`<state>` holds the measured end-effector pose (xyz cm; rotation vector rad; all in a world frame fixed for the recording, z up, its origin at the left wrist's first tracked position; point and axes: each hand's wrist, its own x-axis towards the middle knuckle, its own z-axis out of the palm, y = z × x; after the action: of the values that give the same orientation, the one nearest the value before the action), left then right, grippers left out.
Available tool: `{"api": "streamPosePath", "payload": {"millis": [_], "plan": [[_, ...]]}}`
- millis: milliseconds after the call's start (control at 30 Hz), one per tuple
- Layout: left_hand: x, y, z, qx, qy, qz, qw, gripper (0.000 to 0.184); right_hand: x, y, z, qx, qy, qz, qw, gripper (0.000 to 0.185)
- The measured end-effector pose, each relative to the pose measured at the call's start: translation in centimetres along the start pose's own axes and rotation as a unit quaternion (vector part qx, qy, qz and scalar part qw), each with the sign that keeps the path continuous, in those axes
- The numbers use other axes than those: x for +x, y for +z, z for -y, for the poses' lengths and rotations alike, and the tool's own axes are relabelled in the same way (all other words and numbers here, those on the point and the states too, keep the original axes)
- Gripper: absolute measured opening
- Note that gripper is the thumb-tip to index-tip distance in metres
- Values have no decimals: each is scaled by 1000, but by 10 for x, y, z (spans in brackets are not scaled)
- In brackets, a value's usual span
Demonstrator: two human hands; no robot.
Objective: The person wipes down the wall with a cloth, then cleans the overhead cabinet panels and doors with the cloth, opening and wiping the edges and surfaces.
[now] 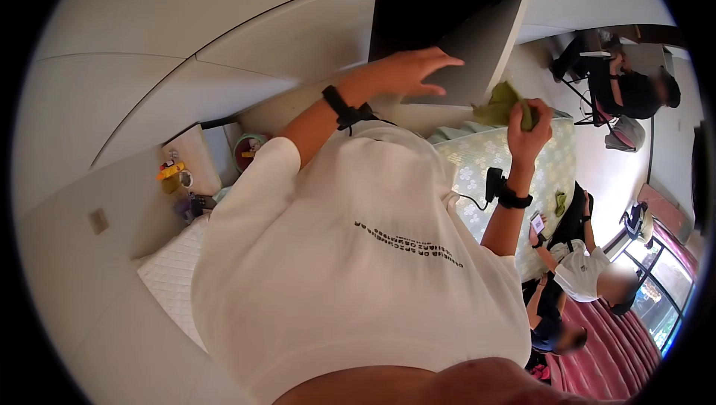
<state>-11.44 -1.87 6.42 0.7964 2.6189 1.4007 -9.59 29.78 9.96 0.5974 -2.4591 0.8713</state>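
Note:
My right hand [530,123] is closed around a crumpled green cloth [498,107], which sticks out past the fingers. Below it lies a bed with a pale floral cover [477,157]. My left hand [414,71] reaches out with thumb and fingers spread, holding nothing. It is in front of the open compartment [466,51] of a white cabinet [298,36]; whether it touches the edge I cannot tell. The compartment's inside is mostly dark. Another small green cloth [560,202] is on the floral cover, farther right.
A person in dark clothes [630,88] sits on a chair at upper right. Another in a white shirt [582,269] holds a phone [537,224] beside the bed, near one more person [548,330]. Yellow items [171,174] and a quilted white pad [175,274] are at left.

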Motion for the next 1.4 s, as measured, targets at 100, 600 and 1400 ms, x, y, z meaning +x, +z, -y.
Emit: {"api": "streamPosePath", "payload": {"millis": [100,600,1400], "plan": [[23,22,-22,-32,27,66,997,55,22,9,1,85,93,-101,987,29],[36,52,-34,172,112,-30,978,31,79,75,-55,-32,-56,74,995,24],[37,64,-29,206,140,-4,968,23,35,59,2,-41,38,23,998,8]]}}
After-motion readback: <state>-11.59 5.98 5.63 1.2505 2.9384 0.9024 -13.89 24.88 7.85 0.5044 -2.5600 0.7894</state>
